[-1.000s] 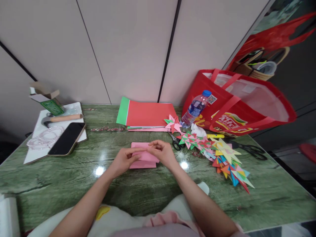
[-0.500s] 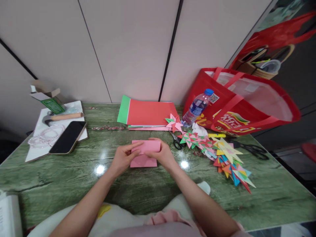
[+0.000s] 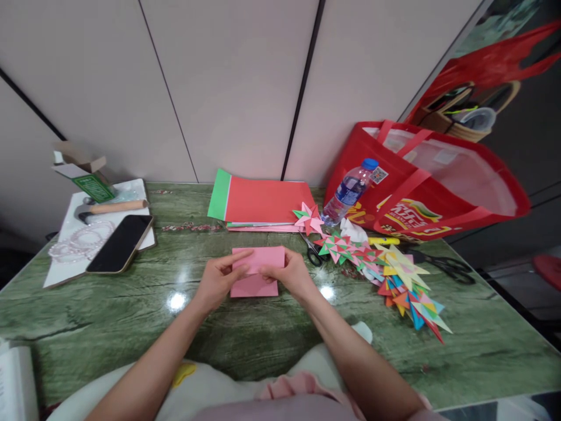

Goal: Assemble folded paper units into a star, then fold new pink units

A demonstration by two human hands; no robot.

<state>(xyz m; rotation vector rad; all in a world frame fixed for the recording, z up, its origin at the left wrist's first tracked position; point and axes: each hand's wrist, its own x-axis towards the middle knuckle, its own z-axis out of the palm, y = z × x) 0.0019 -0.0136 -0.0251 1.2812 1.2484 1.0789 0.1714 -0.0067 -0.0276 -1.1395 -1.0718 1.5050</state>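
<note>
Between my hands is a sheet of pink paper [image 3: 256, 286], its far part folded over toward me, on or just above the green marbled table [image 3: 144, 327]. My left hand [image 3: 221, 278] pinches the left edge of the paper, thumb on top. At the right edge my right hand [image 3: 293, 272] pinches it the same way, with its fingers partly hidden behind the sheet. Beyond the pink sheet lies a stack of coloured paper [image 3: 267, 199], red on top with a green strip at its left. A pink and green folded paper star [image 3: 309, 218] rests on the stack's right corner.
Right of my hands lie black scissors [image 3: 314, 255], several folded paper stars [image 3: 407, 292], a yellow pen [image 3: 384, 241] and larger scissors [image 3: 451, 267]. Behind them stand a water bottle [image 3: 350, 192] and a red bag [image 3: 421, 181]. A phone [image 3: 120, 244] and a small sickle [image 3: 114, 207] lie left.
My right thumb has shifted slightly to the right along the folded flap. Both hands keep hold of the pink paper, which stays in almost the same place.
</note>
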